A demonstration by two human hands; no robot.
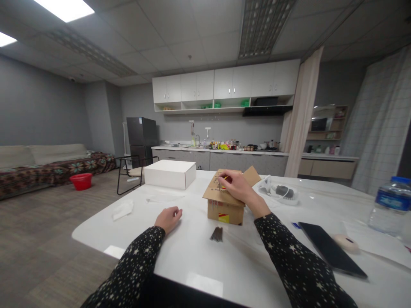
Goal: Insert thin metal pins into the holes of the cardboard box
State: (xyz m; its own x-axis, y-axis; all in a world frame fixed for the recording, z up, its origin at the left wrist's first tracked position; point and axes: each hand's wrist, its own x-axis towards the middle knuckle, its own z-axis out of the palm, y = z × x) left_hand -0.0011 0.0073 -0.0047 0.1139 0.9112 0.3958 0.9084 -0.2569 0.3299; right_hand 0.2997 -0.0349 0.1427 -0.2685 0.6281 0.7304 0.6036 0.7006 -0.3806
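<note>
A small cardboard box [214, 210] stands on the white table, its lid dotted with several metal heads; shanks poke out below the lid's front edge. Over the lid, my right hand [237, 186] pinches a thin upright nail [220, 186] between thumb and fingertips, its lower end at the cardboard. In front of the box lies a small bundle of nails [216, 234]. My left hand [168, 219] rests on the table left of the box, fingers curled in and nothing visible in them.
A white box [170, 173] sits behind my left hand, with crumpled clear plastic [123, 209] further left. To the right are a white plastic tray [282, 193], a black tablet [330, 248], a pale rounded object [345, 243] and a water bottle [390, 209].
</note>
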